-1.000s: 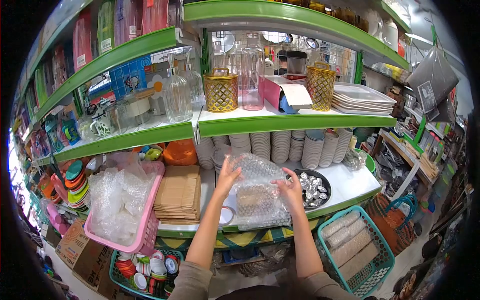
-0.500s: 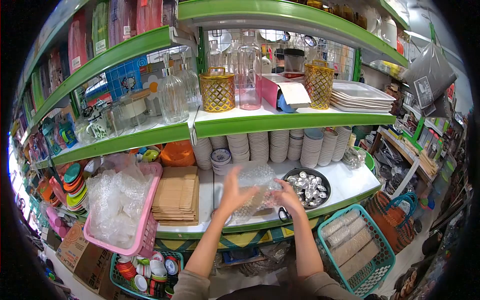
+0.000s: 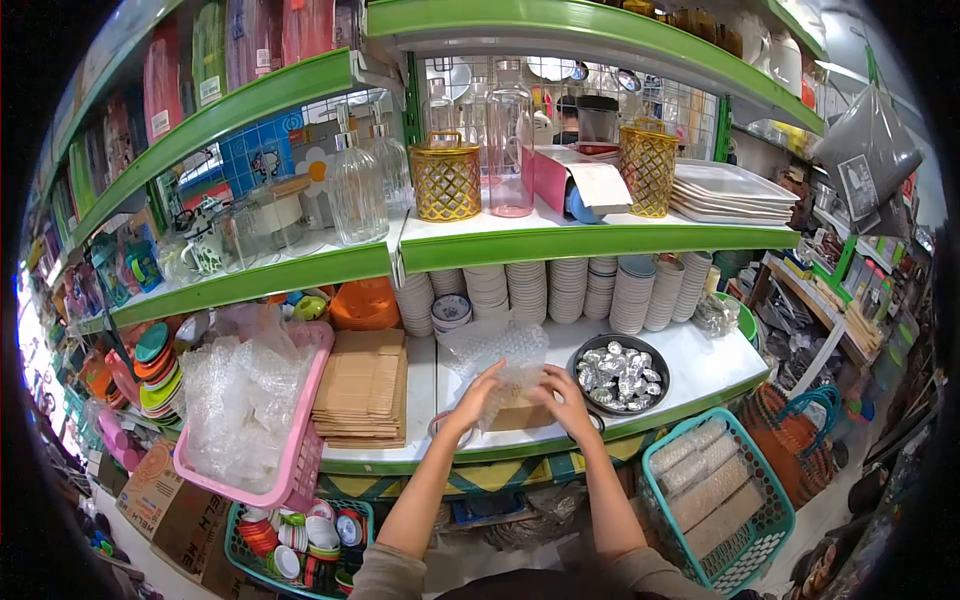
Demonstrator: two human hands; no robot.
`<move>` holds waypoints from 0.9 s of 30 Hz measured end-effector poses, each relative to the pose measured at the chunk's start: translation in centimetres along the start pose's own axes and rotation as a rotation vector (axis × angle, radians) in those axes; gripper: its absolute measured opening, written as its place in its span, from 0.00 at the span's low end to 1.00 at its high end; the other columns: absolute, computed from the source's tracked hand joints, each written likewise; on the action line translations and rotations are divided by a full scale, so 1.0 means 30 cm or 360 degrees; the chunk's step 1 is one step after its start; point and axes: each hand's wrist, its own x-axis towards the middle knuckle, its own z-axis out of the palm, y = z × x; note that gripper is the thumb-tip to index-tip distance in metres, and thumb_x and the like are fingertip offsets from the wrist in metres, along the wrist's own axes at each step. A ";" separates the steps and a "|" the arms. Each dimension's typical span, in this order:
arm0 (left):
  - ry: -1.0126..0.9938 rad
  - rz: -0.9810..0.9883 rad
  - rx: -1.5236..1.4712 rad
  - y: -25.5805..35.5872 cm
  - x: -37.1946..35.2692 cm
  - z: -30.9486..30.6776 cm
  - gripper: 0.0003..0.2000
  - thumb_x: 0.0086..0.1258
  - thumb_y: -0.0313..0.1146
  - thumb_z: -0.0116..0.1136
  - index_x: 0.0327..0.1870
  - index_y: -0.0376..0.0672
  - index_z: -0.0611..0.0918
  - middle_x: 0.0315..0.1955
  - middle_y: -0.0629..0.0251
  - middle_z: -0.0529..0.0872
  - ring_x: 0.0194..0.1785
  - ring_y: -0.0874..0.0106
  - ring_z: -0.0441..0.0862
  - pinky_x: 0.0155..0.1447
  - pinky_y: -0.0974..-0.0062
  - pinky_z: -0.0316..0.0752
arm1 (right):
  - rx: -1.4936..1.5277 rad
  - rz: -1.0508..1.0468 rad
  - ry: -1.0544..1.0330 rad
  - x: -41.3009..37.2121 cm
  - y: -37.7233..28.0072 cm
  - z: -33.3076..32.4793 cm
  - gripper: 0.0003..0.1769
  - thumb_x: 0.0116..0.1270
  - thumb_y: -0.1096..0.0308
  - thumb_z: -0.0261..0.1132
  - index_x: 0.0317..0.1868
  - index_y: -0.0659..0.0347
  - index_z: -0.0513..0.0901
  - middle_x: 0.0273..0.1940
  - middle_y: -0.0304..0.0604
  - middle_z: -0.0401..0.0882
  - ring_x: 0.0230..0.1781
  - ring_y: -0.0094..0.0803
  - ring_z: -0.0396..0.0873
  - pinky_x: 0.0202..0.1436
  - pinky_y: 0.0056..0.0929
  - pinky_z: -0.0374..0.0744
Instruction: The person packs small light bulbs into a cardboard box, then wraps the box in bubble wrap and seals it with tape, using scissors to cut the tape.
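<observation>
My left hand (image 3: 478, 394) and my right hand (image 3: 561, 396) both grip a sheet of clear bubble wrap (image 3: 498, 352) folded over a brown boxlike item (image 3: 520, 416) that lies on the white counter (image 3: 700, 372). The hands press the wrap down against the item from either side. A roll of clear tape (image 3: 440, 426) lies on the counter just left of my left hand. Scissors handles (image 3: 596, 424) show beside my right hand.
A dark bowl of silver foil cups (image 3: 618, 374) sits right of my hands. A stack of brown cardboard sheets (image 3: 360, 385) and a pink basket of bubble wrap (image 3: 245, 400) lie left. Stacked white bowls (image 3: 570, 290) line the back. Teal baskets (image 3: 715, 490) stand below.
The wrapped bundle has come down from raised in front of me onto the counter. My hands moved closer together and lower, folding the bubble wrap over the item.
</observation>
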 end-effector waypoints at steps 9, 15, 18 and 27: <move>0.0112 -0.0351 -0.0770 -0.014 0.017 -0.018 0.23 0.73 0.36 0.34 0.67 0.36 0.66 0.63 0.51 0.71 0.66 0.61 0.68 0.70 0.69 0.60 | -0.0174 0.0106 -0.0610 0.008 -0.050 -0.058 0.36 0.41 0.59 0.80 0.55 0.52 0.81 0.60 0.54 0.69 0.63 0.47 0.67 0.64 0.40 0.69; 0.0158 -0.0237 -0.1003 0.037 -0.021 -0.046 0.24 0.73 0.36 0.34 0.65 0.31 0.67 0.63 0.49 0.71 0.67 0.60 0.68 0.71 0.67 0.59 | -0.0346 -0.0065 -0.0389 -0.026 -0.075 0.004 0.34 0.43 0.58 0.79 0.54 0.50 0.80 0.58 0.52 0.66 0.62 0.49 0.66 0.62 0.40 0.71; 0.0254 -0.0266 -0.1014 0.037 -0.020 -0.050 0.23 0.73 0.36 0.35 0.64 0.34 0.69 0.61 0.49 0.73 0.66 0.60 0.69 0.71 0.66 0.60 | -0.0262 -0.0009 -0.0397 -0.031 -0.099 0.031 0.31 0.47 0.57 0.77 0.53 0.49 0.78 0.58 0.52 0.62 0.63 0.52 0.63 0.65 0.42 0.67; 0.0433 0.0442 -0.0211 -0.077 0.014 -0.037 0.18 0.74 0.32 0.41 0.61 0.35 0.72 0.51 0.56 0.80 0.53 0.64 0.77 0.59 0.74 0.68 | -0.0345 -0.0029 0.0024 -0.124 -0.089 0.103 0.30 0.41 0.63 0.80 0.49 0.52 0.80 0.56 0.52 0.64 0.60 0.51 0.65 0.63 0.43 0.68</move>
